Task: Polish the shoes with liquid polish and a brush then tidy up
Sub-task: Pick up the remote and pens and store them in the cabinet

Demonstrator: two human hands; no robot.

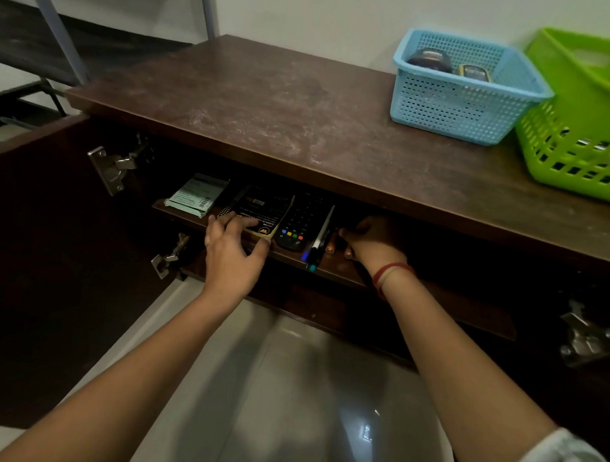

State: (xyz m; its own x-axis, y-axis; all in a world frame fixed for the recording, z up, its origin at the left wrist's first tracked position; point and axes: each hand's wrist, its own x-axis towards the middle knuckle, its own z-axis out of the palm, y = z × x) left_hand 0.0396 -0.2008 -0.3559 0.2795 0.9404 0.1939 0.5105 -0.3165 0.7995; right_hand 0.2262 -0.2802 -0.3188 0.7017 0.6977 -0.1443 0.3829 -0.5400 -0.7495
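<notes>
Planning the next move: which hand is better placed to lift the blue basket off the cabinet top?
Right, probably. The blue basket stands at the right of the cabinet top, beyond the right hand; the left hand rests on a booklet farther left.

Both my bare forearms reach forward. My left hand [228, 249] lies palm down, fingers spread and straight. My right hand [373, 242] sits in shadow, fingers curled; whether it holds anything is unclear.
</notes>
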